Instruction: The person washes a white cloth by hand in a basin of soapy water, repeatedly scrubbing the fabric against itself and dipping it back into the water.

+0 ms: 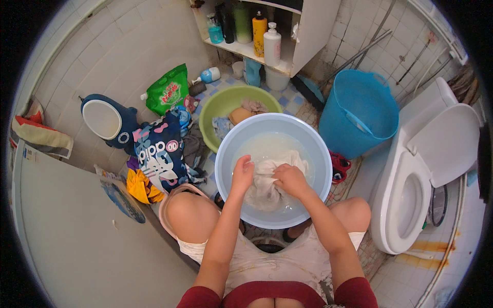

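Note:
A light blue plastic basin [228, 188] of cloudy water stands before me, with a wet whitish cloth [265, 192] partly under the surface. My right hand [290, 179] grips a fold of this cloth with bent fingers. At the cloth's left edge is my left hand [243, 173], raised a little, its fingers partly curled; whether it holds any cloth cannot be told. Behind the basin a green plastic basin [210, 111] holds several pieces of clothing.
Clothes lie in a pile [161, 154] on the left by a green detergent pouch [169, 90]. A blue tub [358, 111] and a toilet [408, 200] stand right. A cabinet shelf [238, 48] holds bottles at the back. A pale door [84, 231] is near left.

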